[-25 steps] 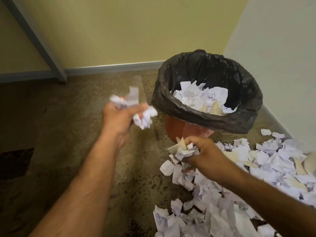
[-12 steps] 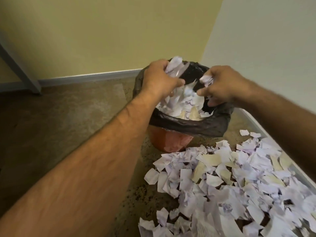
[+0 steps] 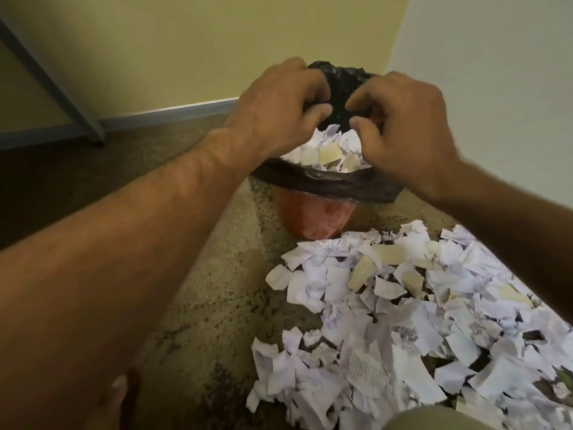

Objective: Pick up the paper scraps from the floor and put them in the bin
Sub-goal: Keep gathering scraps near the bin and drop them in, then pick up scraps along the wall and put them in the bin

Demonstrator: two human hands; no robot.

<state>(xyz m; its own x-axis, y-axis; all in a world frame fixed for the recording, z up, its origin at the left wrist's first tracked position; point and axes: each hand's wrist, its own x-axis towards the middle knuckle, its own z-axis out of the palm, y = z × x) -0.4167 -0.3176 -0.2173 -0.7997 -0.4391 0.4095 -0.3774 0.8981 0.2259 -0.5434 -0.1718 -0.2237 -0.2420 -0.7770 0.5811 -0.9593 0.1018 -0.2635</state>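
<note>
An orange bin (image 3: 313, 217) lined with a black bag (image 3: 322, 181) stands in the corner, holding white and cream paper scraps (image 3: 325, 150). Both my hands hover over its mouth. My left hand (image 3: 279, 110) has its fingers curled downward with no paper visible in it. My right hand (image 3: 400, 122) is likewise curled, fingers apart, and empty as far as I can see. A large heap of torn paper scraps (image 3: 403, 311) covers the floor in front of and right of the bin.
A yellow wall and a white wall meet behind the bin. A grey slanted metal leg (image 3: 55, 85) meets the floor at the far left. Speckled brown floor (image 3: 217, 274) lies bare to the left of the heap. My bare foot (image 3: 114, 398) shows at the bottom.
Both hands rose from the floor with handfuls of scraps and moved over the bin. The scraps they held are no longer in them; the hands now hang emptied above the bin.
</note>
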